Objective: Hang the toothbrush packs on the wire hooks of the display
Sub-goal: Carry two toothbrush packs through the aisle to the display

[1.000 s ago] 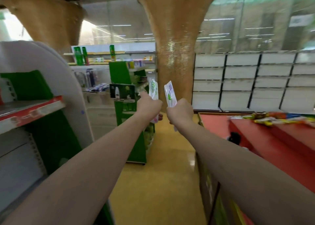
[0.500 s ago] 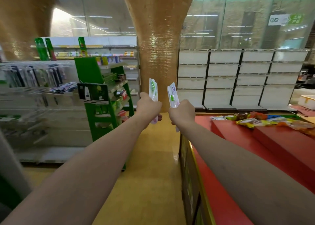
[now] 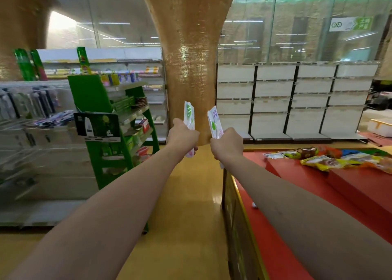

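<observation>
Ahead of me, mid-aisle, my left hand grips one toothbrush pack and my right hand another pack, fingers clamped round each. Both packs stand nearly upright, long axes vertical, tops up, before the brown pillar.

— What sort of place is this?

— A shop, a self-service store. At 10 o'clock a green rack holds small boxed goods, and behind it a long shelf unit carries more packs.

— Anything else?

— At 9 o'clock, packs hang in rows on a display. At 1 o'clock stand bare white shelves; at 3 o'clock snack bags lie on a red counter.
</observation>
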### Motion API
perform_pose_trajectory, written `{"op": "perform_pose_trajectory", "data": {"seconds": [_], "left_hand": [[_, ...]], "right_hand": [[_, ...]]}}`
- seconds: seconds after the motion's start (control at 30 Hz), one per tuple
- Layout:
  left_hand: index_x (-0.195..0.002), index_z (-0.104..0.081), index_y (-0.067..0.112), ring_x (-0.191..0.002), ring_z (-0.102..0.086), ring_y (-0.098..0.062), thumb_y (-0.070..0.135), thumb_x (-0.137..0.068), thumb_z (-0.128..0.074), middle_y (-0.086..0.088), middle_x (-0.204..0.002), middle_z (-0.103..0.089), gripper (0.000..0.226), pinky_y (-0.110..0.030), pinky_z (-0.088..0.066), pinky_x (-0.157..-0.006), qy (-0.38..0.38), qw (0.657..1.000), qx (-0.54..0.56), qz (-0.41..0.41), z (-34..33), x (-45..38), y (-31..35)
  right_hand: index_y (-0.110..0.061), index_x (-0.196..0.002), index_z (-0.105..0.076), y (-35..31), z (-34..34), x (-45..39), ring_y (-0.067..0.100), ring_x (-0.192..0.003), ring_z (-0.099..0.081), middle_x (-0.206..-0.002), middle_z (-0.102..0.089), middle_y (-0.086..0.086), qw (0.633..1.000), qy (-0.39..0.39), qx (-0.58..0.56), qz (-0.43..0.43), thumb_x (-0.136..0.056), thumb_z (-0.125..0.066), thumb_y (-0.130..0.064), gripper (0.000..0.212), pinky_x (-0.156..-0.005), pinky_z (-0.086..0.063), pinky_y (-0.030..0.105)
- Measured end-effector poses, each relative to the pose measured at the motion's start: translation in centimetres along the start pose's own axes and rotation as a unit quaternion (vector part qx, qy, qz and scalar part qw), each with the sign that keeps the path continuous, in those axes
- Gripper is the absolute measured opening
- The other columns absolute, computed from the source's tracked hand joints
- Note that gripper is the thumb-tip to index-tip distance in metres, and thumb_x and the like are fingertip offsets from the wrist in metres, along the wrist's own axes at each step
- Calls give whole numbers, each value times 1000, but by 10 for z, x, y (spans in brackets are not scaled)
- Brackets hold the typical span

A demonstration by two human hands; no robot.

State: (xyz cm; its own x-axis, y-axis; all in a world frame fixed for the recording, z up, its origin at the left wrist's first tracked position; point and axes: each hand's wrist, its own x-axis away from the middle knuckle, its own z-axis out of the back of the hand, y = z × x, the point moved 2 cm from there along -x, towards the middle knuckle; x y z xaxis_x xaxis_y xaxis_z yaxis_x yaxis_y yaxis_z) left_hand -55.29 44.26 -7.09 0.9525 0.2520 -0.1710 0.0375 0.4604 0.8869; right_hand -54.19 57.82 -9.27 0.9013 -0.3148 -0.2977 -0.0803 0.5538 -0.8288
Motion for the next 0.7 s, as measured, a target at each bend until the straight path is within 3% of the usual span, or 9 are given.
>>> {"op": "perform_pose_trajectory", "data": {"seconds": [0.13,0.23,0.37,0.47,0.53,0.7], "left_hand": [[-119,-36,19,-79,-74,-29,14,-94,-64,-12,-109,-59,38,-46,-66,-63,8,1000,-3,-13,3,-72,-3],[-117,-36,17,-79,-73,-29,12,-94,-63,-12,-105,-59,36,-45,-65,-62,18,1000,-18,-17,15,-127,-12],[-118,-36,14,-78,-64,-24,11,-94,-61,-8,-97,-55,34,-34,-54,-53,61,997,-42,-21,43,-203,-24],[-127,-35,13,-93,-66,-33,15,-92,-61,-8,-100,-56,43,-44,-62,-68,82,995,-64,-2,63,-247,-36],[-129,-36,14,-94,-67,-35,15,-91,-61,-11,-107,-59,46,-48,-63,-74,95,993,-66,12,75,-269,-48],[-117,-35,14,-76,-58,-24,16,-94,-61,-7,-96,-51,35,-34,-50,-51,150,983,-92,47,106,-322,-87]], "right_hand": [[-8,-113,-53,-15,-44,-57,32,-92,-66,-101,-56,9,1000,2,-2,9,-90,-68,-21,31,-67,-60,41],[-8,-110,-52,-31,-85,-98,35,-90,-67,-103,-59,11,1000,-9,-15,10,-88,-68,-22,30,-74,-61,49],[-10,-108,-52,-56,-143,-149,34,-89,-67,-102,-59,11,999,-32,-20,33,-89,-65,-24,27,-66,-59,43],[-8,-112,-54,-74,-182,-181,28,-88,-60,-102,-58,9,997,-52,-28,51,-90,-65,-22,28,-53,-45,31],[-9,-109,-53,-85,-210,-198,28,-87,-59,-102,-58,9,995,-73,-40,56,-89,-63,-21,26,-55,-48,33],[-10,-104,-53,-108,-286,-225,33,-83,-66,-96,-60,9,986,-137,-64,72,-88,-62,-21,22,-66,-58,43]]}}
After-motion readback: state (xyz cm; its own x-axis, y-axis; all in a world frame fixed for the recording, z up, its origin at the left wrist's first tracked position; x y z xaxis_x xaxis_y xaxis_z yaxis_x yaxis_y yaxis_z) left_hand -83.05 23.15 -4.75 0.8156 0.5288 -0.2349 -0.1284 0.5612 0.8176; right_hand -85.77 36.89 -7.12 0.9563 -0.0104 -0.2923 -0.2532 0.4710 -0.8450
